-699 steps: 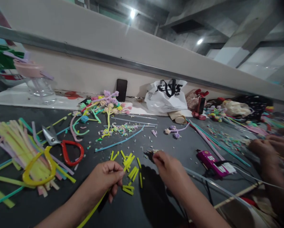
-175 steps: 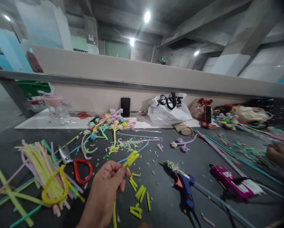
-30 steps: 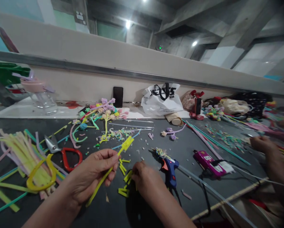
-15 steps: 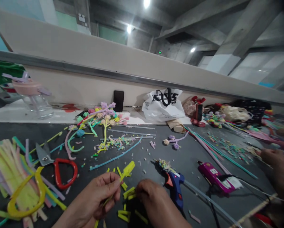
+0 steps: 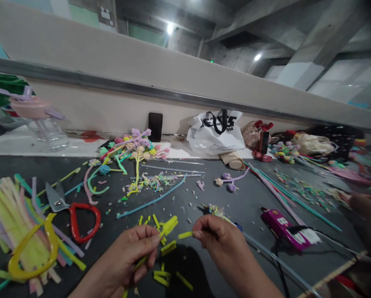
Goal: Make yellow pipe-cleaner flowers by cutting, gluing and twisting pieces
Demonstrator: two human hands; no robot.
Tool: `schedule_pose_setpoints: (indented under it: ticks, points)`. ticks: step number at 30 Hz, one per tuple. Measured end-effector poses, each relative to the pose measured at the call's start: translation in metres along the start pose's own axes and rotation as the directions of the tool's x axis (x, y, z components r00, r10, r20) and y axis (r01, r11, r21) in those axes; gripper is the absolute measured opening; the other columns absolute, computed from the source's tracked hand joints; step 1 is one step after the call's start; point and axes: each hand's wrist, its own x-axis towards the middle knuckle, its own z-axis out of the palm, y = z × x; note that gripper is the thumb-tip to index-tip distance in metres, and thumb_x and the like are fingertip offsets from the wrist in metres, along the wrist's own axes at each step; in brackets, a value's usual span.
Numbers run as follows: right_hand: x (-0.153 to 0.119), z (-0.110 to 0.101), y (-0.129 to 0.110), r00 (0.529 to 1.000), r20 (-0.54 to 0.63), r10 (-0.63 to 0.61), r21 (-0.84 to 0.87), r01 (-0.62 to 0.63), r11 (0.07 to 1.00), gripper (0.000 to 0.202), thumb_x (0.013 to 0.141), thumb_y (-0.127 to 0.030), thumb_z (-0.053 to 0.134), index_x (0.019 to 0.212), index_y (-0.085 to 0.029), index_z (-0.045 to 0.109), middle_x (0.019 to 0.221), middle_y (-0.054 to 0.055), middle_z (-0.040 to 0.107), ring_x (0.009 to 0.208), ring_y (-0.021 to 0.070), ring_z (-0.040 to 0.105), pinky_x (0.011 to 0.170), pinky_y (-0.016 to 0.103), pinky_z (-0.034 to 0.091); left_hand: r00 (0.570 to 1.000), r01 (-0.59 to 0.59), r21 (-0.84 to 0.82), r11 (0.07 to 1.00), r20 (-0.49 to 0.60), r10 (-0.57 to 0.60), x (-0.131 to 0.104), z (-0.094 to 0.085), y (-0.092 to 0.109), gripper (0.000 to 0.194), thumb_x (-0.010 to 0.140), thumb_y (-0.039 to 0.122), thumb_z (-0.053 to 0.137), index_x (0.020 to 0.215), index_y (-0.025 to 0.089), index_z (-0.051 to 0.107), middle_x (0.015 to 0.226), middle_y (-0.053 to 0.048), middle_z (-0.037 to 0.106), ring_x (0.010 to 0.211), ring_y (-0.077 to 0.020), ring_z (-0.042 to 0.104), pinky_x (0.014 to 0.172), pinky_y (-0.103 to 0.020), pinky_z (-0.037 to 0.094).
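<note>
My left hand is closed round a yellow pipe cleaner stem, with a tuft of short yellow pieces at its upper end. In my right hand a short cut piece of yellow pipe cleaner is pinched between thumb and fingertips, pointing left toward the tuft but apart from it. More short yellow pieces lie on the dark table between and below my hands. Behind my right hand the glue gun is mostly hidden; its nozzle area is covered in pale bits.
Red-and-yellow-handled scissors lie left beside a bundle of pipe cleaners. Finished fuzzy flowers, a phone and a white bag are at the back. A purple power device with cables sits right, near another person's hand.
My right hand has risen from the loose yellow pieces with one pinched in its fingertips, and now covers most of the glue gun. My left hand keeps hold of the stem.
</note>
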Motion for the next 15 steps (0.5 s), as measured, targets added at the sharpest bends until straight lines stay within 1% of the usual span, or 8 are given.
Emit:
schedule_pose_setpoints:
  ticks: [3, 8, 11, 15]
  points:
    - [0.004, -0.003, -0.008, 0.995, 0.0, -0.098, -0.056, 0.098, 0.994, 0.013, 0.07, -0.013, 0.056, 0.06, -0.021, 0.058, 0.059, -0.003, 0.056, 0.056, 0.0117, 0.049, 0.054, 0.022, 0.036, 1.0, 0.012, 0.006, 1.0, 0.019, -0.012, 0.0, 0.001, -0.001, 0.029, 0.068, 0.042, 0.061, 0.076, 0.017, 0.048, 0.043, 0.008, 0.049, 0.026, -0.0001, 0.024, 0.033, -0.018, 0.005]
    - [0.013, 0.003, -0.011, 0.97, 0.05, -0.237, -0.1, 0.241, 0.965, 0.014, 0.073, -0.01, 0.055, 0.063, -0.021, 0.057, 0.068, -0.002, 0.059, 0.067, 0.0126, 0.053, 0.063, 0.023, 0.038, 0.999, 0.027, 0.024, 0.999, 0.045, -0.028, -0.002, 0.002, -0.001, 0.029, 0.068, 0.043, 0.061, 0.073, 0.018, 0.047, 0.042, 0.009, 0.048, 0.027, -0.0003, 0.024, 0.034, -0.018, 0.006]
    - [0.015, 0.005, -0.011, 0.963, 0.06, -0.264, -0.106, 0.269, 0.957, 0.014, 0.073, -0.01, 0.056, 0.064, -0.021, 0.058, 0.069, -0.001, 0.06, 0.07, 0.013, 0.054, 0.066, 0.024, 0.038, 0.998, 0.039, 0.049, 0.998, 0.051, -0.042, -0.003, 0.002, 0.0, 0.029, 0.069, 0.044, 0.059, 0.071, 0.018, 0.047, 0.042, 0.008, 0.048, 0.026, -0.0004, 0.024, 0.033, -0.019, 0.006]
    - [0.014, 0.007, -0.011, 0.966, 0.068, -0.25, -0.142, 0.257, 0.956, 0.014, 0.073, -0.01, 0.057, 0.064, -0.02, 0.058, 0.069, -0.002, 0.06, 0.07, 0.0131, 0.054, 0.067, 0.025, 0.036, 0.998, 0.007, 0.073, 0.997, 0.057, -0.011, -0.005, 0.002, 0.001, 0.027, 0.071, 0.042, 0.059, 0.069, 0.017, 0.047, 0.043, 0.008, 0.048, 0.027, -0.0002, 0.024, 0.033, -0.019, 0.008]
